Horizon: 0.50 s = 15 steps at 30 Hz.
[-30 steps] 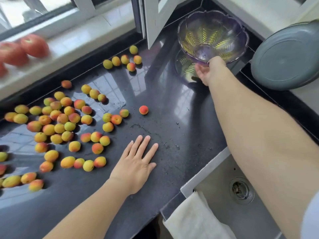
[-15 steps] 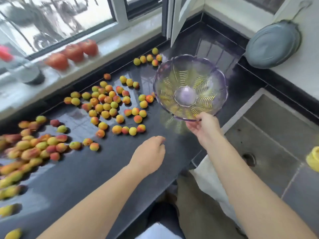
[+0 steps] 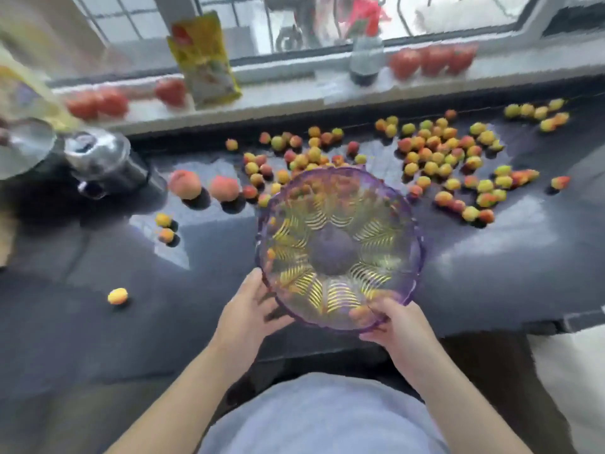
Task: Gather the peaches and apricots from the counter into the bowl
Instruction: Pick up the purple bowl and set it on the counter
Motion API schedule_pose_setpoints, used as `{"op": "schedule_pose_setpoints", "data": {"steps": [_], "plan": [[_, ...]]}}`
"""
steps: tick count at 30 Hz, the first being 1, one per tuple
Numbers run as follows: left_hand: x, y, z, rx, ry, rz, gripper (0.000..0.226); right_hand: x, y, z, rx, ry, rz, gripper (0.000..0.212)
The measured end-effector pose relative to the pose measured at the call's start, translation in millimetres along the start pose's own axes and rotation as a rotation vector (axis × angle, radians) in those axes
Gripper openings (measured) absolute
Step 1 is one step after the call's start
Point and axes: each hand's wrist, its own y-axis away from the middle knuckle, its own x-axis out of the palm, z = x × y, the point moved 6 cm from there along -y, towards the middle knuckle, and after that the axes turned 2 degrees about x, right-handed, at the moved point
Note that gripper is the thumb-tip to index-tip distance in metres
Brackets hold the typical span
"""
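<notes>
A clear purple glass bowl (image 3: 337, 247) with yellow leaf patterns is held over the dark counter (image 3: 82, 329), tilted toward me, with nothing inside. My left hand (image 3: 245, 309) grips its near left rim. My right hand (image 3: 399, 326) grips its near right rim, thumb over the edge. Several small yellow-red apricots (image 3: 438, 158) lie scattered on the counter behind and right of the bowl. Two larger peaches (image 3: 185, 184) sit to the bowl's left. A few apricots lie apart on the left, one (image 3: 117, 296) close to the front.
A steel pot with lid (image 3: 98, 155) stands at the left. On the windowsill are red tomatoes (image 3: 432, 60), a yellow packet (image 3: 204, 60) and a dark jar (image 3: 365, 60). The counter's front edge runs just below my hands.
The bowl has come from the far corner by the sink to the counter in front of me. My left hand left the counter and took the rim. The view swung left.
</notes>
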Motion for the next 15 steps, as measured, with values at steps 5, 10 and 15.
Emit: {"op": "schedule_pose_setpoints", "data": {"steps": [5,10,15], "plan": [[-46,32,13,0.074,0.117,-0.136,0.033,45,0,-15,0.049,0.237,0.102,0.019],[-33,34,34,0.050,-0.039,-0.127,0.053,23,-7,-27,0.063,0.214,0.057,0.029],[15,-3,49,-0.077,-0.099,-0.028,0.054,-25,-28,-6,-0.036,0.031,-0.167,0.036]]}}
